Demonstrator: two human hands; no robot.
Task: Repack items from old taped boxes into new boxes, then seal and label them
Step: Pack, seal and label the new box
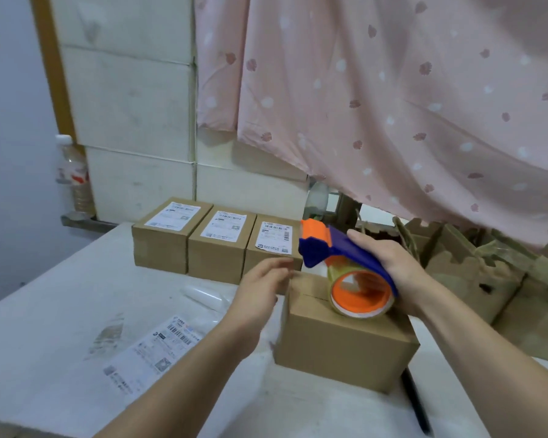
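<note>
Holding tape dispenser [352,260] atop cardboard box [339,343], right hand [389,263] gripping it, left hand [260,292] spread beside box.

White table [60,295], scuffed, with a grey smudge [108,336] near left. Row of three labelled boxes [217,254] at the far edge, side by side and touching, each with a shipping label on top. Plain brown box [339,346] near right, flaps down, no label. Loose label sheet [152,352] lies flat near left. Clear plastic film [203,295] sits between the sheet and the row. Thin black stick [416,403], blurred, is just right of the plain box.
</note>
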